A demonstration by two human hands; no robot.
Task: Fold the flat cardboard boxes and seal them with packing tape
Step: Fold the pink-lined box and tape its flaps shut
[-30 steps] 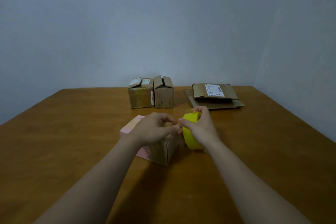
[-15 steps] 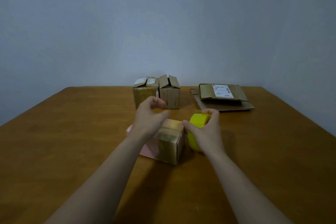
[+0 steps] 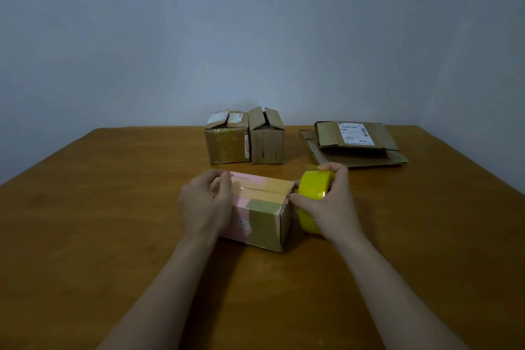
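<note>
Sealing the top seam of the small pink-and-brown cardboard box [image 3: 257, 216] looks to be the step in hand. The box sits closed near the middle of the brown wooden table [image 3: 113, 236], its two top flaps meeting along its length. The left hand [image 3: 204, 207] is at the box's left end with fingers curled over the top edge, gripping it. Whether the free end of a strip lies under those fingers is too faint to tell, though a slight sheen shows along the seam. The right hand [image 3: 329, 207] clasps the bright yellow roll of packing tape [image 3: 312, 187], held on edge and just beside the box's right end, thumb near the box corner.

Two folded brown cardboard boxes [image 3: 244, 142] stand touching side by side at the middle of the table's far edge, with top flaps not fully flat. A stack of flat brown cardboard sheets [image 3: 355, 145], the top one bearing a white label, lies toward the far right corner.

Next, I judge, the tape must be drawn taut over the right end, pressed down along the seam, then torn or cut while the left hand steadies the box.
</note>
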